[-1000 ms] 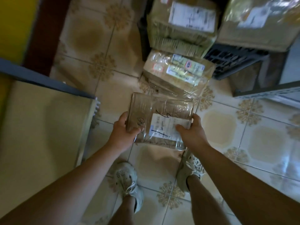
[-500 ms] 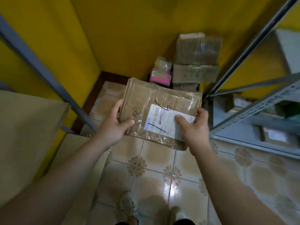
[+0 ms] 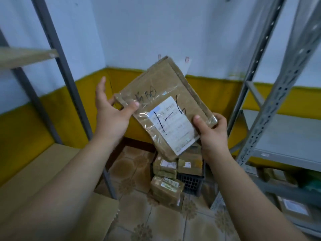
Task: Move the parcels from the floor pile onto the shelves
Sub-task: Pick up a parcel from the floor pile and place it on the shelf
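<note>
**A:** How's the grip?

**B:** Both hands are clamped on the parcel (image 3: 165,101). The left hand (image 3: 112,119) pinches one near corner under its thumb, and the right hand (image 3: 212,133) curls round the other.

**A:** Where's the parcel?

**B:** In the air, tilted, label (image 3: 173,124) up, high above the floor pile (image 3: 166,185).

**A:** Which step?

**B:** Carrying, I'd judge; it isn't shelved yet. A grey shelf (image 3: 284,136) stands right of the pile and a cardboard-lined shelf (image 3: 24,55) left of it. Next it needs swinging to one of them, levelling and sliding in flat.

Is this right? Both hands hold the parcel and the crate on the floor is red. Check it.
Not quite: the crate is black, not red. The head view shows it on the floor, with the left hand and right hand both holding the parcel.
</note>
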Motion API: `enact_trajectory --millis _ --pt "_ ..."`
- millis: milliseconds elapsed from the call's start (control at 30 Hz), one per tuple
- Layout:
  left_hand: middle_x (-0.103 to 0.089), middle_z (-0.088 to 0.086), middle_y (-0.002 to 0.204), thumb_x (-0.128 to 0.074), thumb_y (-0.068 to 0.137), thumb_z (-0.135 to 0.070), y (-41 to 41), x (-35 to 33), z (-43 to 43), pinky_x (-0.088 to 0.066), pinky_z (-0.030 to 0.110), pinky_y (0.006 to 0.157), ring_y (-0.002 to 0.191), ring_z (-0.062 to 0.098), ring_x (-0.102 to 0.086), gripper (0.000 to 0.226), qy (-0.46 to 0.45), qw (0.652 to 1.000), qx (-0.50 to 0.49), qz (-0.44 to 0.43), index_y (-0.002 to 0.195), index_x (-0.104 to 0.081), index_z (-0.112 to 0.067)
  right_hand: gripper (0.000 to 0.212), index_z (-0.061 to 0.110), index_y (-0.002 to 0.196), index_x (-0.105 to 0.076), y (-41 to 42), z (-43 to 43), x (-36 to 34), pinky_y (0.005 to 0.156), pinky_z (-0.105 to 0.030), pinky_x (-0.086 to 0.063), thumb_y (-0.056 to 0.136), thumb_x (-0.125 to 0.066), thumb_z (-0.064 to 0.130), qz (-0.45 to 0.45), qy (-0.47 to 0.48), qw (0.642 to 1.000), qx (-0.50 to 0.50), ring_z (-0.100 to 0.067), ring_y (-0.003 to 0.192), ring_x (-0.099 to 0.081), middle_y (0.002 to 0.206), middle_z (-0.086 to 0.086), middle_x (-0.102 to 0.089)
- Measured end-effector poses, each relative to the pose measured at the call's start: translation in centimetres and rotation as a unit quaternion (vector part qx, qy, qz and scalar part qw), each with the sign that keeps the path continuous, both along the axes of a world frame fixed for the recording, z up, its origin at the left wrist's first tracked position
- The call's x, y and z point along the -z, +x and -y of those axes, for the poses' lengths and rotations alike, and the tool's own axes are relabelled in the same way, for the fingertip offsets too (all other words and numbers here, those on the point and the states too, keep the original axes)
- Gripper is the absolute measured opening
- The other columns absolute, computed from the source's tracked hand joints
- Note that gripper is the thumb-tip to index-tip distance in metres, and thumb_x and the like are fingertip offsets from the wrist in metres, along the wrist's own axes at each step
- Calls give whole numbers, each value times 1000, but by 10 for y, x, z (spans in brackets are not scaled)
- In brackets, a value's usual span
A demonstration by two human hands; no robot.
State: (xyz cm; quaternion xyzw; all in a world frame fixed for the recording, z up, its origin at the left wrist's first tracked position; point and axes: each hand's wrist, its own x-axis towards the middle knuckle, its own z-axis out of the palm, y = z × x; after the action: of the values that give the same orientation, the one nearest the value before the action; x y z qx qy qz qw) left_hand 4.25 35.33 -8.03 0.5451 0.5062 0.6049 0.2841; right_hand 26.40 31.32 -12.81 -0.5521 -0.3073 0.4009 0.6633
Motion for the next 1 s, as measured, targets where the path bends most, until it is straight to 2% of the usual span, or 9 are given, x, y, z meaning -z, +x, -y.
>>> enact_trajectory --millis 67,167,233,367,467,533,600,767,1000 --pt "-30 -6 149 -77 80 -16 18 -16 15 -45 34 100 131 13 -42 86 6 996 38 76 144 -22 -33 45 24 120 -45 -3 12 -19 69 -40 -61 86 -74 26 -66 32 997 19 -22 91 -69 114 -5 -60" --pt "-50 -22 127 -74 80 -8 45 -17 39 -54 37 93 120 9 -53 90 -27 981 190 28 146 -20 -39 40 23 117 -45 -8 28 -42 77 -47 -61 88 -72 26 -110 63 991 34 -25 94 -69 114 -7 -61" --pt "-57 -18 125 -71 82 -2 51 -17 48 -57 38 87 115 9 -59 95 -23 973 227 26 149 -15 -39 37 26 111 -45 -9 43 -50 78 -47 -61 86 -73 31 -63 76 994 39 -24 92 -70 113 -6 -62" --pt "-64 -10 124 -67 84 3 35 -32 55 -59 44 80 111 15 -64 90 -8 966 256 29 149 -22 -40 50 39 118 -42 -6 75 -69 78 -41 -59 81 -74 46 191 21 981 33 -15 95 -65 113 4 -58" --pt "-63 -15 121 -65 86 2 22 -42 68 -59 35 80 109 10 -64 84 7 953 301 -21 148 -25 -39 60 40 122 -35 -9 94 -85 77 -35 -57 79 -77 36 211 28 977 13 -10 94 -62 113 8 -56" --pt "-61 -16 123 -63 89 0 17 -42 78 -58 33 83 111 8 -62 85 -3 943 332 -35 150 -21 -41 75 42 130 -30 -15 105 -90 81 -38 -56 73 -77 47 208 27 977 29 -13 99 -62 123 6 -55" --pt "-59 -15 126 -61 90 -1 14 -36 87 -58 29 83 112 8 -61 86 -22 933 357 -39 151 -18 -43 93 60 138 -16 -21 121 -89 91 -49 -54 62 -70 64 235 9 971 42 -20 110 -60 133 7 -52" --pt "-57 -19 125 -63 89 -5 25 -17 117 -56 30 86 108 3 -61 83 -37 897 435 -67 146 -21 -50 75 59 147 2 -19 171 -66 100 -47 -48 97 -52 47 245 -48 962 111 -22 115 -57 144 2 -48" --pt "-52 -26 121 -67 88 -12 88 -2 171 -53 42 94 111 6 -59 82 -54 857 508 -65 144 -20 -51 71 49 152 7 21 255 -62 87 -33 -38 102 -43 43 263 -119 930 230 -21 99 -48 134 -6 -52"
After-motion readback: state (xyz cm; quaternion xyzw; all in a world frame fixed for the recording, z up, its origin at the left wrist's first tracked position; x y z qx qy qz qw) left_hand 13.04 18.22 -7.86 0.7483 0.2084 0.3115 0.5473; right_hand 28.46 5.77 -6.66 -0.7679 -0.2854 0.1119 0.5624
